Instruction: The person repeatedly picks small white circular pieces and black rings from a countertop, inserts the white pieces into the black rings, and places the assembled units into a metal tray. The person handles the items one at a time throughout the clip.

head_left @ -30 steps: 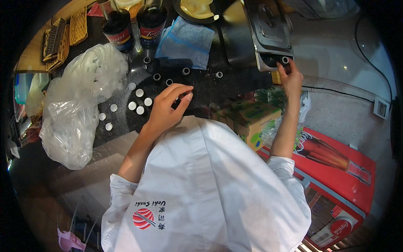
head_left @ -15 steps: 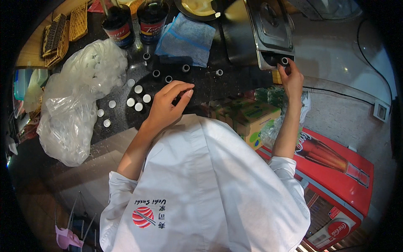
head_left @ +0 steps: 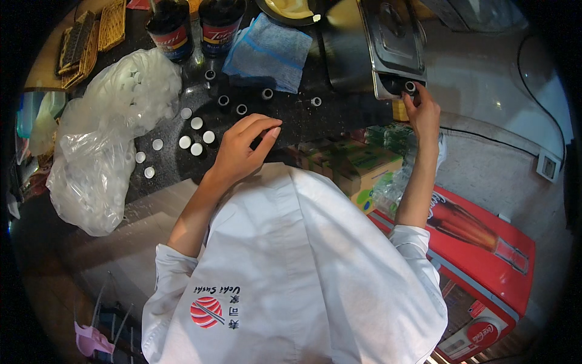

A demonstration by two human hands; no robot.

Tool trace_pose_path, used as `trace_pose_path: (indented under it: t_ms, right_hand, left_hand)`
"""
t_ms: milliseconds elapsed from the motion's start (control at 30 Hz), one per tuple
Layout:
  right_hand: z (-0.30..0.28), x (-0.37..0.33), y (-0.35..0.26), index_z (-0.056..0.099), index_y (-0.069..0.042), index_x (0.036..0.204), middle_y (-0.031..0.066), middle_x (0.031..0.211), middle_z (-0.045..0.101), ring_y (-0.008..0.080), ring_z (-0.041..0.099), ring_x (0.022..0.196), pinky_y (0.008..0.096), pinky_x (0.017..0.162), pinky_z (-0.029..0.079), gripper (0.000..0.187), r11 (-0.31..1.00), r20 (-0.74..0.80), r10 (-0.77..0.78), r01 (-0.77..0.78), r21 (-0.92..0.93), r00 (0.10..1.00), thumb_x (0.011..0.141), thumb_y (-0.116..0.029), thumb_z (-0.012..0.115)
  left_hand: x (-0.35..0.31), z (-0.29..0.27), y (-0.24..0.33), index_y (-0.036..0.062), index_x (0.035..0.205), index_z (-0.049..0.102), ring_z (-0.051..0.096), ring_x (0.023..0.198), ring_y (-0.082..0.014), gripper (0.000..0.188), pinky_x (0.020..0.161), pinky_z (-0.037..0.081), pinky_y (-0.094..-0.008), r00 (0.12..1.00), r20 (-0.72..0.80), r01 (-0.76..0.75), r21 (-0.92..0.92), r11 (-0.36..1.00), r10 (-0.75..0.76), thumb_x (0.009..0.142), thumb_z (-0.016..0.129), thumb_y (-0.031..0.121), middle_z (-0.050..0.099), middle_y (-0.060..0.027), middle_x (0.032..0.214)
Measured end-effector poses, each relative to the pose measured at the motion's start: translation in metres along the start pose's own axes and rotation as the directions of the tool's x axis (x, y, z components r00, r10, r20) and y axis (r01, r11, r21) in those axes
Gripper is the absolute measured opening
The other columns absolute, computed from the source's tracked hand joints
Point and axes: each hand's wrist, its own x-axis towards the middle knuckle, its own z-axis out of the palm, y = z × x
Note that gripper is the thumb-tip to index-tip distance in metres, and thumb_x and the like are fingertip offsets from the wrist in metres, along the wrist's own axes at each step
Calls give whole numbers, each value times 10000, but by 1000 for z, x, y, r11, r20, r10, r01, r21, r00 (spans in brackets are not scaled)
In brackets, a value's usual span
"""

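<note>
At the far right of the counter, my right hand [head_left: 423,112] pinches a small dark-filled container [head_left: 410,87] with a pale round rim. It is held at the open front of a lidded steel pan [head_left: 397,51]; the contents look dark. My left hand [head_left: 247,144] hovers at or rests on the counter's near edge, fingers loosely bent, thumb apart, holding nothing visible. Beyond it stand several similar small open containers [head_left: 242,109] with dark insides. White round caps [head_left: 197,123] lie scattered to its left.
A clear plastic bag [head_left: 100,145] of small white-topped pieces lies on the left. Two dark bottles [head_left: 222,30], a folded blue cloth [head_left: 267,51] and a dark pan [head_left: 291,11] line the back. Cardboard boxes [head_left: 376,173] and a red drinks fridge [head_left: 479,227] stand at the right.
The whole view has shifted slightly. My right hand keeps the small container at the steel pan with little movement; my left hand stays at the counter's edge.
</note>
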Motion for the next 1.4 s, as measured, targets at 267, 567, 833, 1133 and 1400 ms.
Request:
trace_pose_path:
  t_ms: [267, 567, 833, 1133, 1400]
  right_hand:
    - [-2, 5, 5, 680, -62, 1204, 162, 804, 679, 317, 658, 689, 423, 653, 512, 382, 1000, 53, 4, -3, -16, 999, 858, -203, 761]
    - [-7, 9, 0, 687, -53, 1187, 173, 840, 686, 333, 664, 726, 434, 670, 515, 384, 999, 113, 18, -15, -31, 993, 852, -221, 772]
    - [-4, 10, 2, 704, -56, 1155, 147, 735, 675, 295, 656, 660, 394, 643, 506, 420, 988, 155, 117, -131, 84, 981, 834, -308, 804]
    - [-15, 13, -8, 685, -49, 1185, 175, 809, 680, 336, 666, 728, 421, 675, 515, 390, 996, 178, 88, -85, -23, 980, 855, -240, 768]
    - [-15, 16, -9, 673, -49, 1211, 202, 878, 688, 382, 665, 769, 452, 686, 513, 403, 997, 171, 10, 5, -82, 985, 859, -224, 757]
  left_hand:
    - [0, 0, -1, -6, 1050, 708, 680, 857, -231, 161, 768, 540, -315, 1000, 0, 24, 0, 1000, -24, 933, 668, 96, 699, -120, 986]
    - [3, 2, -2, -11, 1030, 709, 687, 870, -242, 150, 778, 544, -318, 1000, 5, 22, 13, 1000, -22, 931, 667, 94, 703, -125, 990]
    - [6, 4, 0, -11, 1029, 710, 684, 872, -235, 156, 780, 541, -314, 998, 22, 58, 4, 998, -58, 937, 661, 105, 703, -123, 988]
    - [8, 4, -2, 5, 1082, 713, 683, 921, -231, 176, 793, 531, -316, 993, 68, 94, -8, 995, -94, 963, 646, 116, 711, -125, 1030]
    - [10, 2, 0, 4, 1040, 718, 685, 878, -244, 159, 789, 543, -323, 993, 40, 114, 9, 993, -114, 944, 660, 116, 705, -117, 995]
